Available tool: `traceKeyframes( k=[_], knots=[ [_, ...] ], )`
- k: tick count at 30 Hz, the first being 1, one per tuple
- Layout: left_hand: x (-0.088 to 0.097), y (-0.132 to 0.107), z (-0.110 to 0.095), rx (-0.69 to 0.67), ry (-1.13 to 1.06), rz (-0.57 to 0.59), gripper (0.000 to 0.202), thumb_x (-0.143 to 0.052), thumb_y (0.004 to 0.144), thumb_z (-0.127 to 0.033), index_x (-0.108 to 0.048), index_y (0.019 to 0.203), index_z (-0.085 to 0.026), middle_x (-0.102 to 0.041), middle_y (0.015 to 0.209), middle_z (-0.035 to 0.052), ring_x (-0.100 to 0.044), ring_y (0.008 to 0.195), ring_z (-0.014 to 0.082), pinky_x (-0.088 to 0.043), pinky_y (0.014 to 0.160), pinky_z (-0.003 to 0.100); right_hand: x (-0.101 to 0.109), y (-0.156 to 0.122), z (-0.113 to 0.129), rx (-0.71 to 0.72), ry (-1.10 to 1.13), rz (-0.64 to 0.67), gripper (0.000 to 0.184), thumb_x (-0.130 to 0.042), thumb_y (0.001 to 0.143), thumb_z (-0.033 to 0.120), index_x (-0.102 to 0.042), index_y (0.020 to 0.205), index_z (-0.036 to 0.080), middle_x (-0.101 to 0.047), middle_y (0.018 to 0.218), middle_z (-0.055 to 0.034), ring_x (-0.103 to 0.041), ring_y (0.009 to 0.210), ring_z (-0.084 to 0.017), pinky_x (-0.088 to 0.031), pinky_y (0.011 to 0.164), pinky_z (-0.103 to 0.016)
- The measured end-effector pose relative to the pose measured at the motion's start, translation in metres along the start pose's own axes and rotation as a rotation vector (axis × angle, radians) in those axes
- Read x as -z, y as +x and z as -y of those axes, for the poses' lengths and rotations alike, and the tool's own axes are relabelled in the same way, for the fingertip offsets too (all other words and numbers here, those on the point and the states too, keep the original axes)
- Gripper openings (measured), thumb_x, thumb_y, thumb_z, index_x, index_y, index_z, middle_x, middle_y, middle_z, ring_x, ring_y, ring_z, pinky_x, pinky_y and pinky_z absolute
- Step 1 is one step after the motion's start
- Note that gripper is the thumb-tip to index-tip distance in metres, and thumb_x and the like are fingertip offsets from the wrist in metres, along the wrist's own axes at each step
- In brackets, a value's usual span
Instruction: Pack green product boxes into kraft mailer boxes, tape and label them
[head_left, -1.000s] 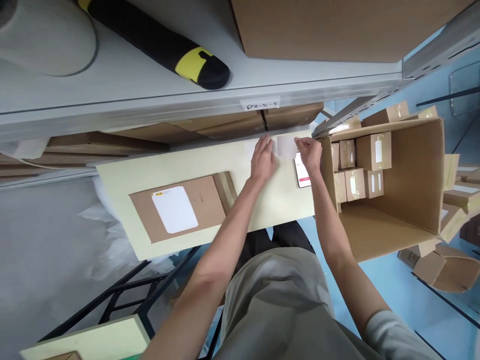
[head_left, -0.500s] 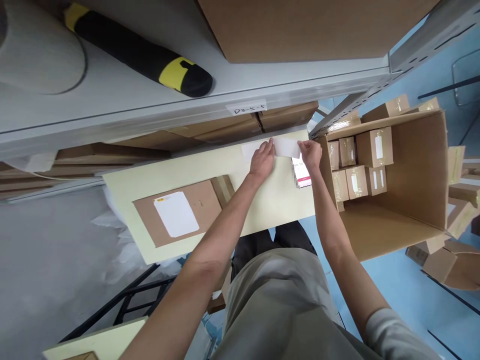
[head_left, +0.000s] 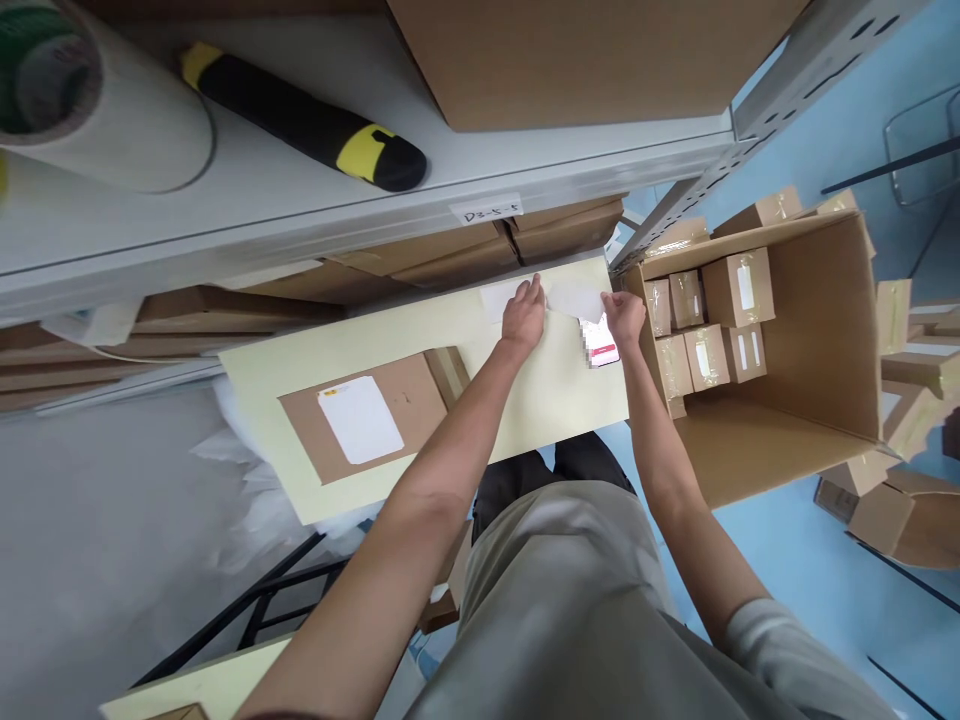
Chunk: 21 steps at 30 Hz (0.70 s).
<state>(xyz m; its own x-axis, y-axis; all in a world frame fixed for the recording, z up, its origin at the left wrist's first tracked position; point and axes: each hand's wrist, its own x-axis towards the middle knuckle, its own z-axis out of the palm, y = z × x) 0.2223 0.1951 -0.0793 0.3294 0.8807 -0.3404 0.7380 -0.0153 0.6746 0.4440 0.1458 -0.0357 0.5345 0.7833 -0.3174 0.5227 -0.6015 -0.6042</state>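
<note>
A strip of white paper lies along the far edge of the cream board. My left hand rests on the strip with its fingers stretched out over it, and part of the paper shows on either side. The right end of the strip is pinched between the fingers of my right hand, where the paper looks bent. Just below that, a phone with a lit screen lies on the board, partly covered by the paper and my right hand. To the left lies a flat cardboard box with a white label.
A large open carton holding several small taped boxes stands at the right. Over the board runs a grey shelf bearing a black and yellow cutter, a tape roll and a big box.
The paper strip is more bent near my right hand, which has pulled slightly to the right along the board. My left hand stays on the strip. The view has shifted a little.
</note>
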Motion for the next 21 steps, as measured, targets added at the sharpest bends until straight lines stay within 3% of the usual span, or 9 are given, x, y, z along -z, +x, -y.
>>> traceKeyframes(
  k=[3,6,9,11,12,14,16,19,21],
  knots=[
    [0.007,0.006,-0.003,0.019,-0.097,0.005,0.058,-0.066,0.098,-0.015,-0.072,0.155,-0.021,-0.053,0.181,0.0163,-0.044,0.173,0.0359,-0.042,0.14,0.061,0.012,-0.015,-0.001,-0.006,0.054,-0.033,0.032,-0.073,0.107,0.044,-0.081,0.093,0.017,-0.088,0.1,-0.0151,-0.082,0.094,-0.03,-0.062,0.094,-0.041],
    [0.026,0.008,-0.013,0.022,-0.17,-0.008,0.046,-0.075,0.093,-0.02,-0.08,0.139,-0.021,-0.066,0.17,0.017,-0.054,0.166,0.0354,-0.041,0.141,0.058,0.028,-0.034,0.005,0.009,0.123,-0.063,0.04,-0.072,0.108,0.052,-0.081,0.095,0.015,-0.087,0.103,-0.0175,-0.082,0.096,-0.032,-0.064,0.092,-0.043],
    [0.047,-0.01,-0.034,0.006,-0.244,-0.083,0.034,-0.078,0.094,-0.028,-0.083,0.126,-0.02,-0.074,0.158,0.0191,-0.06,0.161,0.0364,-0.039,0.142,0.057,0.04,-0.064,0.021,0.104,0.176,-0.112,0.048,-0.065,0.111,0.059,-0.08,0.096,0.016,-0.085,0.104,-0.0174,-0.081,0.094,-0.031,-0.065,0.09,-0.044],
    [0.057,-0.039,-0.052,0.037,-0.404,-0.131,0.03,-0.077,0.098,-0.043,-0.084,0.117,-0.021,-0.081,0.145,0.0192,-0.067,0.153,0.0376,-0.042,0.139,0.057,0.041,-0.091,0.033,0.287,0.205,-0.169,0.053,-0.055,0.115,0.064,-0.08,0.098,0.019,-0.083,0.105,-0.0147,-0.079,0.095,-0.029,-0.066,0.092,-0.045],
    [0.06,-0.059,-0.06,0.074,-0.519,-0.116,0.038,-0.075,0.1,-0.055,-0.084,0.112,-0.02,-0.085,0.134,0.0199,-0.072,0.145,0.0387,-0.047,0.135,0.059,0.039,-0.107,0.039,0.406,0.215,-0.187,0.055,-0.05,0.117,0.064,-0.08,0.098,0.022,-0.081,0.104,-0.0134,-0.078,0.096,-0.029,-0.066,0.094,-0.045],
    [0.065,-0.105,-0.075,0.159,-0.859,-0.077,0.065,-0.065,0.101,-0.079,-0.084,0.109,-0.018,-0.087,0.121,0.0204,-0.08,0.133,0.0384,-0.057,0.125,0.058,0.032,-0.14,0.047,0.652,0.203,-0.101,0.055,-0.046,0.12,0.061,-0.081,0.095,0.027,-0.081,0.101,-0.0127,-0.076,0.097,-0.029,-0.065,0.093,-0.047],
    [0.069,-0.154,-0.084,0.179,-1.179,-0.012,0.082,-0.063,0.095,-0.092,-0.085,0.116,-0.017,-0.087,0.12,0.0207,-0.081,0.131,0.0383,-0.061,0.121,0.055,0.022,-0.171,0.051,0.854,0.17,0.048,0.052,-0.045,0.121,0.055,-0.082,0.094,0.03,-0.082,0.098,-0.0129,-0.075,0.091,-0.03,-0.064,0.087,-0.047],
    [0.075,-0.213,-0.09,0.187,-1.35,-0.021,0.068,-0.087,0.085,-0.079,-0.089,0.114,-0.017,-0.088,0.123,0.0204,-0.08,0.134,0.0404,-0.059,0.125,0.055,0.01,-0.206,0.052,1.044,0.137,0.186,0.05,-0.043,0.123,0.048,-0.083,0.098,0.032,-0.083,0.097,-0.0106,-0.074,0.086,-0.028,-0.063,0.081,-0.046],
    [0.078,-0.237,-0.088,0.212,-1.366,-0.087,0.063,-0.098,0.077,-0.07,-0.089,0.112,-0.017,-0.088,0.125,0.0205,-0.079,0.136,0.0423,-0.058,0.127,0.056,0.007,-0.22,0.053,1.122,0.108,0.248,0.05,-0.041,0.123,0.046,-0.083,0.099,0.033,-0.083,0.098,-0.0092,-0.075,0.087,-0.026,-0.063,0.083,-0.045]
  ],
)
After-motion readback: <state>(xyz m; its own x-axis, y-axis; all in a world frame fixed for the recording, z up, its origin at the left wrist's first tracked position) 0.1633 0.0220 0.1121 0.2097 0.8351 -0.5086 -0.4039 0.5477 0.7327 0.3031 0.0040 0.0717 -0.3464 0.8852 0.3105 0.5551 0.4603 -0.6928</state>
